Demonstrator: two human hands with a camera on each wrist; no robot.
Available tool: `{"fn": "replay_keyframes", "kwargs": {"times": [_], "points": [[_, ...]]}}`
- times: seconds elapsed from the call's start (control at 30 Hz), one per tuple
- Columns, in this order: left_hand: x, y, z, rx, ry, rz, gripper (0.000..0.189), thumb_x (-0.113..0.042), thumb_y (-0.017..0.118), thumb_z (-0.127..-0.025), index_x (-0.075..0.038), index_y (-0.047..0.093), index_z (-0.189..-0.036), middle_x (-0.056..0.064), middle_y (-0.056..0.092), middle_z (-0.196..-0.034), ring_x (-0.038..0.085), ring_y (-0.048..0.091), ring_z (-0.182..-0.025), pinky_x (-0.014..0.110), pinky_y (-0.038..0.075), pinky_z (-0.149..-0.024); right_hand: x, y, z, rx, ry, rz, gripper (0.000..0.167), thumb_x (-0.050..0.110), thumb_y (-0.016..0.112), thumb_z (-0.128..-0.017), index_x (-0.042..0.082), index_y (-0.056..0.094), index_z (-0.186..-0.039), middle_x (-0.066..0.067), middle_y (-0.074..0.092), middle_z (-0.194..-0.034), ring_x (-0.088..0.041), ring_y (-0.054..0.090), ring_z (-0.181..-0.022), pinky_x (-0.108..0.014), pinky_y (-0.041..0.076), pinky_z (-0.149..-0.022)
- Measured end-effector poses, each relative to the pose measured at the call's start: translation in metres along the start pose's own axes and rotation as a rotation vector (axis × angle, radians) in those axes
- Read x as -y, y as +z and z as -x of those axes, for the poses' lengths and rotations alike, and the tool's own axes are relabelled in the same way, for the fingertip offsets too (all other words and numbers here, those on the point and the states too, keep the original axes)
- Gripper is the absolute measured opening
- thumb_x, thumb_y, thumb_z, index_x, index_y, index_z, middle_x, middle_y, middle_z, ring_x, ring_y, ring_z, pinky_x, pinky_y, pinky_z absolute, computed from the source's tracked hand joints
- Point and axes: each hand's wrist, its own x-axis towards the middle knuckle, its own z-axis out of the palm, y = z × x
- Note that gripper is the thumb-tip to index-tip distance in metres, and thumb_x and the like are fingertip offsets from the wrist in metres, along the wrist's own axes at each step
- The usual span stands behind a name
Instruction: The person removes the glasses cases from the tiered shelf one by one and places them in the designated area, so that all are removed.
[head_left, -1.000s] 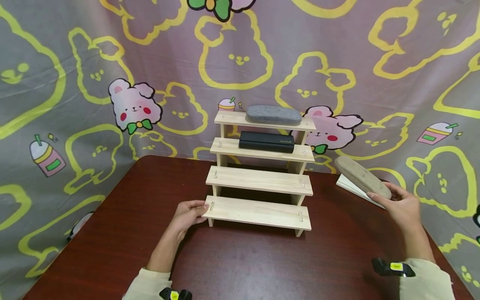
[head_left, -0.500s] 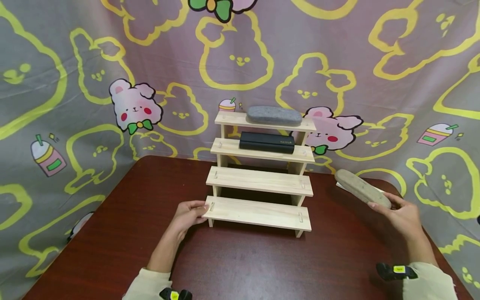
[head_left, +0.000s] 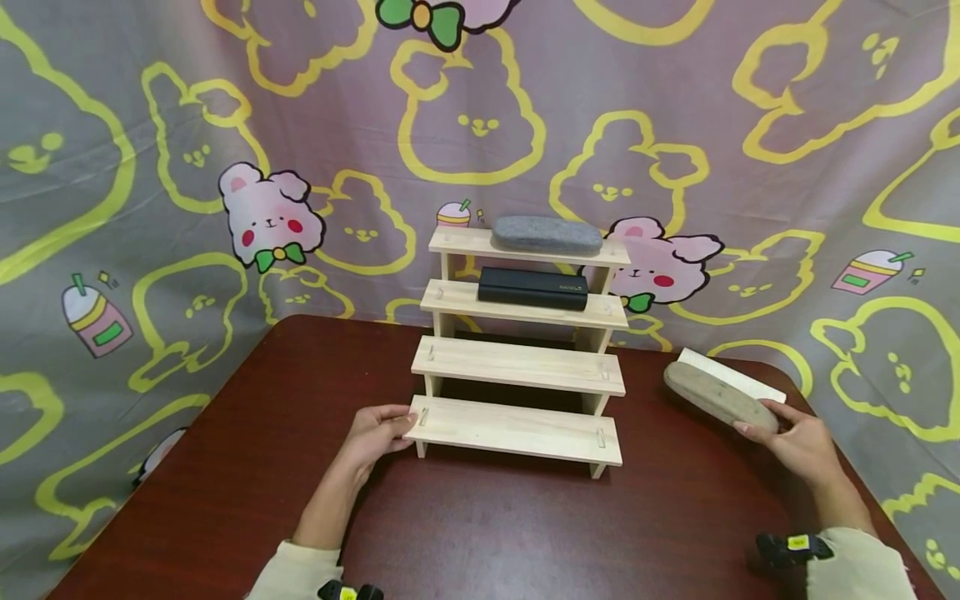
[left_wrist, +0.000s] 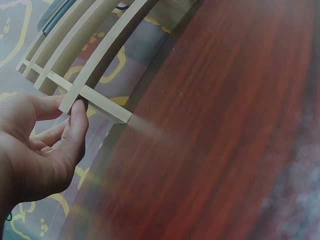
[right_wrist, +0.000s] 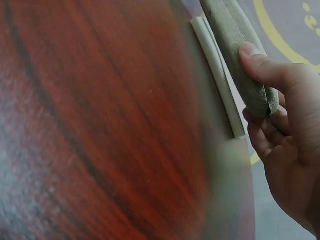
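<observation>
A small wooden rack with several stepped shelves (head_left: 517, 428) stands on the table. My left hand (head_left: 373, 435) pinches the left end of its lowest shelf, thumb above and fingers below; the left wrist view shows this grip on the board's end (left_wrist: 75, 95). In my right hand (head_left: 806, 443) is a long beige-brown glasses case (head_left: 716, 395), held by its near end between thumb and fingers. A grey felt glasses case (head_left: 547, 235) lies on the top shelf. Below it, a black oblong case (head_left: 532, 287) with small lettering rests on the second shelf.
A flat white box-like object (right_wrist: 217, 75) lies near the table's right back edge, beside the held case. The dark red table (head_left: 487, 533) reaches back to a hanging cloth (head_left: 345, 83) printed with yellow outlines and pink bears.
My right hand has lowered the beige-brown case and brought it slightly nearer, so more of the white object shows behind it. My left hand keeps its hold on the shelf.
</observation>
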Motion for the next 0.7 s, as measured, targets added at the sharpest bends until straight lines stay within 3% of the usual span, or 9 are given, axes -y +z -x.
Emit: {"fn": "replay_keyframes", "kwargs": {"times": [0.17,0.6,0.7], "points": [[0.0,0.0,0.0,-0.004,-0.003,0.009,0.04,-0.002,0.061,-0.097,0.019,0.055,-0.131,0.01,0.069,-0.099,0.003,0.065,-0.074,0.014,0.059,-0.066,-0.005,0.004,-0.001,0.022,0.024,0.024,0.079,0.042,0.076,-0.089,-0.012,0.048,-0.139,-0.045,0.05,-0.129,-0.05,0.053,-0.106,-0.033,0.043,-0.07],[-0.002,0.001,0.001,0.0,-0.004,0.013,0.042,-0.002,0.061,-0.097,0.019,0.053,-0.133,0.013,0.068,-0.104,0.004,0.064,-0.076,0.014,0.059,-0.067,-0.017,0.008,-0.002,-0.006,0.027,0.052,0.081,0.04,0.077,-0.088,-0.014,0.047,-0.14,-0.047,0.049,-0.131,-0.054,0.055,-0.109,-0.04,0.047,-0.073],[-0.002,0.001,0.002,-0.002,-0.006,0.012,0.042,-0.002,0.061,-0.097,0.019,0.053,-0.133,0.013,0.068,-0.104,0.004,0.065,-0.076,0.014,0.059,-0.067,-0.017,0.008,-0.003,0.013,0.036,0.052,0.082,0.041,0.076,-0.089,-0.014,0.044,-0.142,-0.047,0.047,-0.133,-0.054,0.054,-0.111,-0.049,0.05,-0.078]]}}
